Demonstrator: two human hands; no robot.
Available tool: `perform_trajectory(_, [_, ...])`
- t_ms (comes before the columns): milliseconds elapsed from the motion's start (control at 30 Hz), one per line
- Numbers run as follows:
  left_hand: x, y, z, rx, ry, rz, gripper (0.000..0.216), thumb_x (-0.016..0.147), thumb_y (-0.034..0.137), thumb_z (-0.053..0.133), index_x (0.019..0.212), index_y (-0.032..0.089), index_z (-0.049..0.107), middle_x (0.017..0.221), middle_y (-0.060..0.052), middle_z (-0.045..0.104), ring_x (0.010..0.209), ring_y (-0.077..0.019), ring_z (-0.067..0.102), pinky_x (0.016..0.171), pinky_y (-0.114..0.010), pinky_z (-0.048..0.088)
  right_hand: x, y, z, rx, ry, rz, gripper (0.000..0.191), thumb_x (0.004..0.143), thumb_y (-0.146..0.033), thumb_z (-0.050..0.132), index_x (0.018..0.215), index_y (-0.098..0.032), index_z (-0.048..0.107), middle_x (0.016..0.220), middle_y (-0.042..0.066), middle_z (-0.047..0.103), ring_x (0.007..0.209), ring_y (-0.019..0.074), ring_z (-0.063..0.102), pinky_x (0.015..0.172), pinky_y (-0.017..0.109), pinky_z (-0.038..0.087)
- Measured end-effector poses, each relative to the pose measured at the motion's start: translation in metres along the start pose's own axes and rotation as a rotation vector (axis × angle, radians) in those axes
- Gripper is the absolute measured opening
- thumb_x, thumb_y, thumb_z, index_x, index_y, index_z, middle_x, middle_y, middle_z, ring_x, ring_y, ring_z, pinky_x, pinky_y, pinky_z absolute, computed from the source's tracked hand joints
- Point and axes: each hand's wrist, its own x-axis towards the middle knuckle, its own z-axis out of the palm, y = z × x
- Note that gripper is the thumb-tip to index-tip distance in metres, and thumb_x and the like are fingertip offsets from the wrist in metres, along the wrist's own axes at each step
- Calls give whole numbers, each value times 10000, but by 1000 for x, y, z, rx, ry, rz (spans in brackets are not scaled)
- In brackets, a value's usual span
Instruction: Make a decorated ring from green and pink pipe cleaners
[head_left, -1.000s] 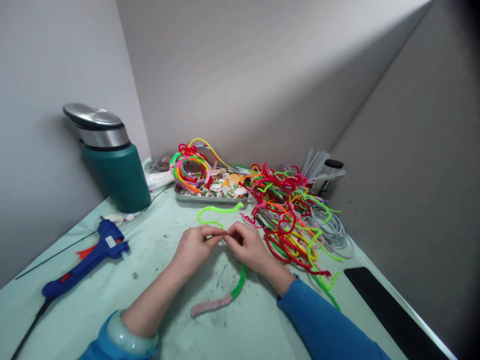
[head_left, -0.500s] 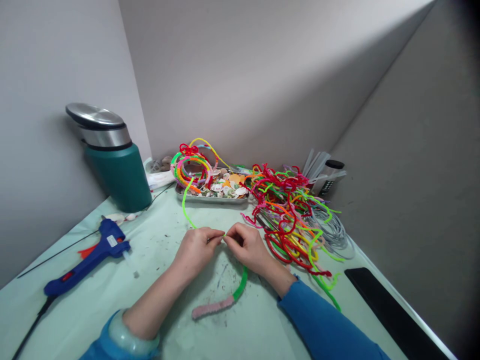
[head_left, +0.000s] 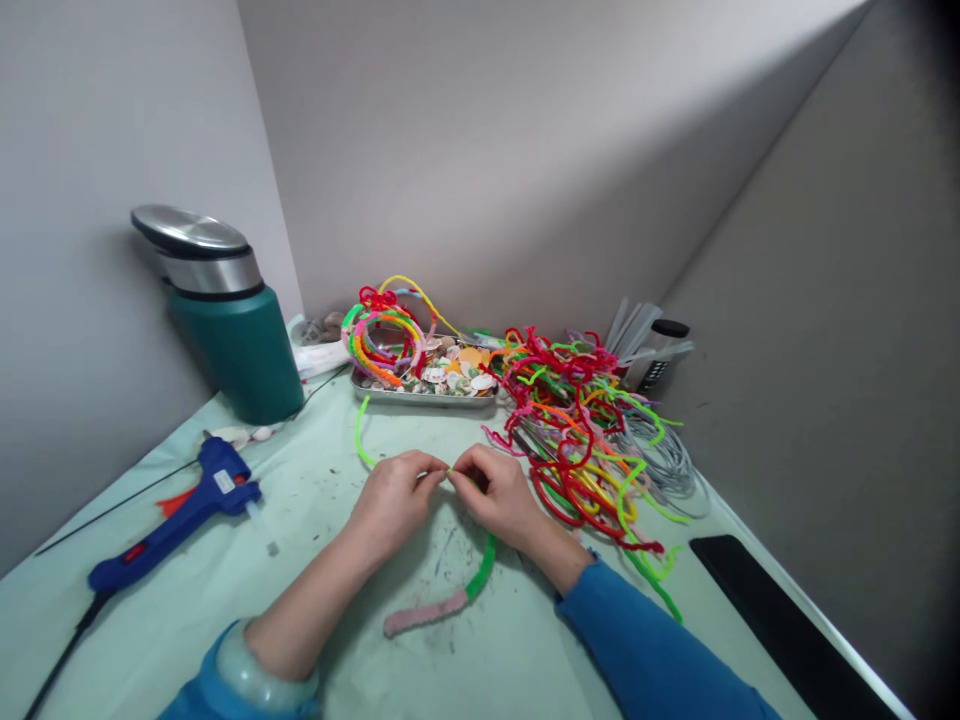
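Observation:
My left hand (head_left: 396, 497) is closed in a pinch on a lime green pipe cleaner (head_left: 359, 432), whose free tail curls up behind the knuckles. Fingertip to fingertip with it, my right hand (head_left: 496, 492) pinches a curved strand wrapped in pipe cleaner. That strand comes out below the right hand as a green section (head_left: 481, 570) and ends in a pale pink section (head_left: 426, 613) above the table. A small yellow-green bit shows between the fingertips; the exact join is hidden by the fingers.
A blue glue gun (head_left: 180, 510) and a green bottle (head_left: 244, 350) stand left on the cloth-covered table (head_left: 480, 670). Behind my hands, a metal tray (head_left: 427, 400) holds shells beside coiled pipe cleaners (head_left: 382, 345). Tangled pipe cleaners (head_left: 570, 420), grey wire (head_left: 667, 465) and a black strip (head_left: 780, 620) lie right.
The lime green tail has swung down and left, away from the tray. Both hands stay nearly in place, fingertips still together.

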Motion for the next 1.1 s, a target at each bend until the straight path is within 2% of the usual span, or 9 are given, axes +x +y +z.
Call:
perform_trajectory(300, [3, 0, -1, -209, -62, -137, 239, 730, 317, 519, 757, 168, 704, 702, -28, 683, 652, -163, 575, 605, -239, 389, -1, -1, 0, 7, -5, -10, 69, 810, -191, 526, 745, -182, 544, 697, 11, 562, 638, 125, 507, 571, 240, 363])
perform_trajectory(467, [3, -1, 1, -342, -123, -271, 285, 696, 374, 537, 791, 146, 679, 530, 18, 570, 402, -96, 415, 423, -225, 304, -2, 0, -1, 14, -10, -13, 68, 816, -196, 521, 755, -181, 547, 706, 14, 564, 642, 125, 509, 576, 241, 364])
perform_trajectory(567, [3, 1, 1, -431, -156, -333, 303, 676, 397, 551, 802, 139, 648, 516, 44, 521, 353, -67, 341, 370, -215, 261, -2, 0, -1, 17, -14, -12, 51, 819, -201, 521, 788, -181, 556, 724, 17, 568, 653, 128, 511, 583, 241, 372])
perform_trajectory(833, [2, 3, 0, -597, -134, -334, 311, 657, 363, 592, 873, 148, 529, 555, 67, 507, 321, -36, 324, 328, -182, 237, -1, -2, -2, 33, -39, -72, 98, 847, -178, 497, 880, -179, 589, 809, 37, 593, 756, 141, 545, 675, 257, 400])
perform_trajectory(1100, [2, 2, 0, -562, -180, -282, 267, 704, 312, 540, 920, 157, 510, 564, 64, 515, 332, -41, 318, 351, -183, 239, 0, 0, -3, 37, -74, -98, 107, 859, -166, 490, 886, -175, 594, 816, 38, 596, 775, 138, 547, 692, 256, 405])
